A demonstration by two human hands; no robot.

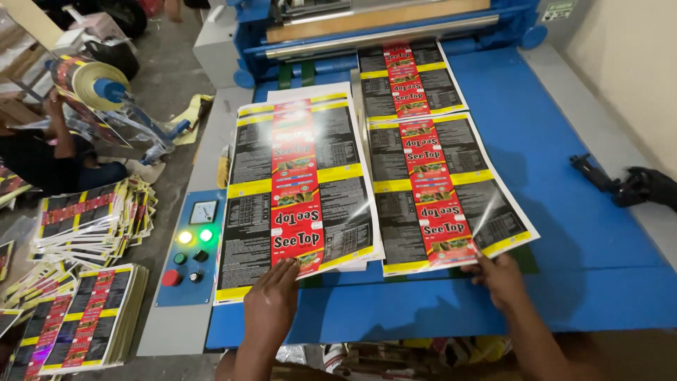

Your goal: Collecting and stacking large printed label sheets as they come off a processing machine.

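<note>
Hands reach forward from the near edge of a blue machine table point(564, 141), both forearms stretched away from the body. The left hand point(271, 300) lies palm down, fingers together and pointing ahead, its fingertips pressing flat on the near edge of a stack of glossy printed sheets point(300, 183); nothing is pinched, the hand just rests open on the paper. That stack, black and yellow with a red strip down its middle, runs straight ahead of the fingertips. The right hand point(499, 276) is turned slightly inward, fingers bent at the near corner of a second printed sheet point(441, 190), which lies just beyond and to the inner side of that hand, tilted a little; whether the fingers pinch the edge or only press on it I cannot tell. Beyond this sheet another of the same print emerges from under a metal roller point(381, 39). Outward from the left hand sits a control panel point(189, 247) with lit lamps and knobs
</note>
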